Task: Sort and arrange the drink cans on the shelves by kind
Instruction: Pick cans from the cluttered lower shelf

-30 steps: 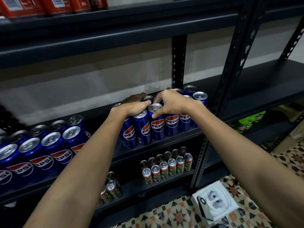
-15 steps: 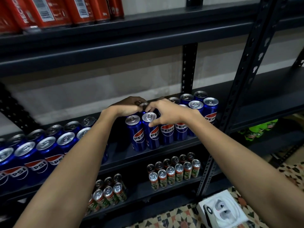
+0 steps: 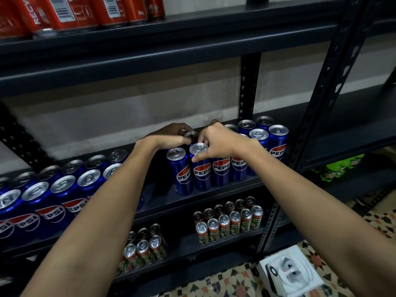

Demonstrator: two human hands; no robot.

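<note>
Pepsi cans (image 3: 220, 168) stand clustered on the middle shelf (image 3: 214, 189) under our hands: our right hand (image 3: 220, 144) curls over their tops, thumb pressing one can's side, and our left hand (image 3: 171, 136) curls its fingers round a rear can (image 3: 190, 135). Left of our left hand more Pepsi cans (image 3: 53, 189) stand in rows; above, red cans (image 3: 85, 11); below, green-and-red cans (image 3: 229, 221).

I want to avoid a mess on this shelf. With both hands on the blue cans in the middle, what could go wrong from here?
1. The right hand and the left hand grip cans in a tight group of blue cans; lifting or shifting one may knock over its neighbours.
2. The leftmost front can stands close to the shelf edge; a nudge could send it onto the small cans below.
</note>
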